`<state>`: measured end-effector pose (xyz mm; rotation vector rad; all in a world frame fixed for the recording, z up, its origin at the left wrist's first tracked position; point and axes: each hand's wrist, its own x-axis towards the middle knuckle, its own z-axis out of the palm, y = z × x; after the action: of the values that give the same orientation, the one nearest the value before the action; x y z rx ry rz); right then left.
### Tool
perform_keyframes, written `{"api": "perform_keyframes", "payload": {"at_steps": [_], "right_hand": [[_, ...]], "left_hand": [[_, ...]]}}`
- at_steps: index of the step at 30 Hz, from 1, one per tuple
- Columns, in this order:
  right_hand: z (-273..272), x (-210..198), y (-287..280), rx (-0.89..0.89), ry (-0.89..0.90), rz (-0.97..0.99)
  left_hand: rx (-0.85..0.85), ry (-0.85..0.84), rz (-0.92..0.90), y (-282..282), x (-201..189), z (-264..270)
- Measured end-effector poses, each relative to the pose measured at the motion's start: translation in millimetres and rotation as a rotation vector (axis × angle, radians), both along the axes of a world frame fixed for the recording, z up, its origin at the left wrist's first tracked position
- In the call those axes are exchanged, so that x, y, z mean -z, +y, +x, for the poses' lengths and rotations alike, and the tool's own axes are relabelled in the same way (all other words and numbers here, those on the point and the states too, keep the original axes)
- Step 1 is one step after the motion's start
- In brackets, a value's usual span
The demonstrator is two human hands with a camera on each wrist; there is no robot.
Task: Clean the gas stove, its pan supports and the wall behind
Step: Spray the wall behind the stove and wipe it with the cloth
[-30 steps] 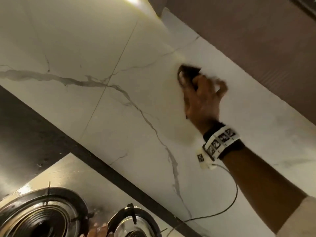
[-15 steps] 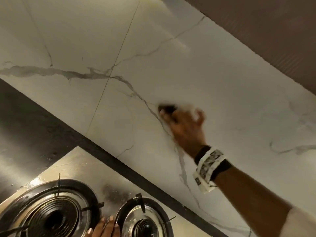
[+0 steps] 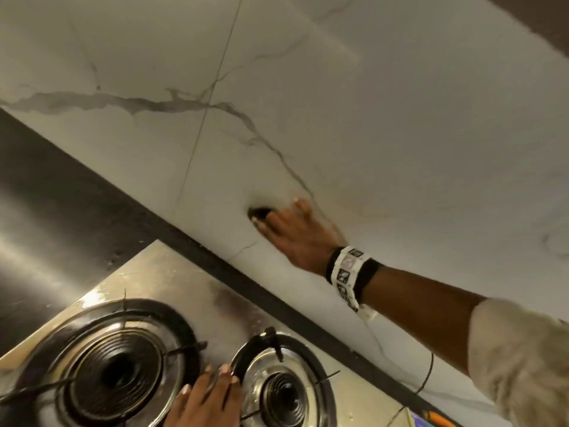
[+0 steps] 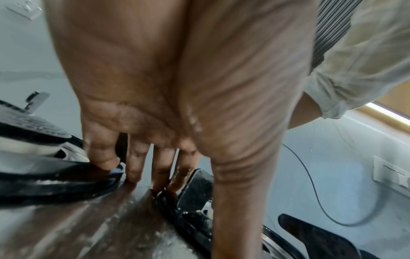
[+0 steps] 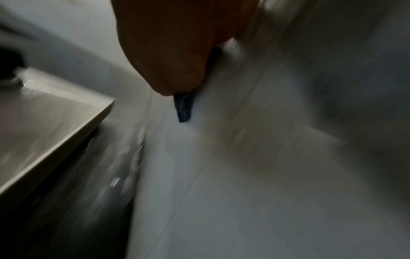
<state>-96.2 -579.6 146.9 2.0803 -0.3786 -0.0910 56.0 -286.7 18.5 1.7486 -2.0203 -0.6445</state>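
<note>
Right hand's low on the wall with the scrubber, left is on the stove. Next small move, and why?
Probably keep the right hand pressing the dark scrubber and sweep it sideways along the marble wall, just above the black counter strip. A faint brownish streak shows right of the hand. The left hand rests flat on the stove between the burners, apparently bracing.

No readable text, brand, number or label anywhere in the three views. Only black-and-white square marker patterns on the wristband, right of centre in the head view: coded symbols, not letters. A colourful edge of something at the lower right corner, too cropped to read. Wrist views too blurred for any lettering.
</note>
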Motion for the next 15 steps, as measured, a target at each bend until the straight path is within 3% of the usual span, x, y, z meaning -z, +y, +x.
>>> {"api": "perform_keyframes", "payload": {"at_steps": [2,4,5,7,9,13,14,15], "right_hand": [[2,52,9,0.019,0.254,0.110],[-7,73,10,0.048,0.447,0.186],[-10,80,13,0.051,0.521,0.175],[-20,94,22,0.090,0.593,0.190],[-31,92,27,0.107,0.565,0.228],[-44,56,35,0.067,0.222,0.167],[-43,38,37,0.058,0.115,0.131],[-45,17,37,0.079,0.012,0.059]], "left_hand": [[0.045,0.073,0.223,-5,-17,4],[-0.010,-0.029,0.260,-10,-16,-1],[0.072,-0.050,0.398,-11,-29,2],[0.079,-0.182,0.268,-18,-42,0],[0.231,-0.257,0.183,-22,-42,4],[0.155,-0.163,0.153,-31,-43,3],[0.188,-0.176,0.218,-35,-38,8],[0.266,-0.249,0.439,-34,-39,25]]}}
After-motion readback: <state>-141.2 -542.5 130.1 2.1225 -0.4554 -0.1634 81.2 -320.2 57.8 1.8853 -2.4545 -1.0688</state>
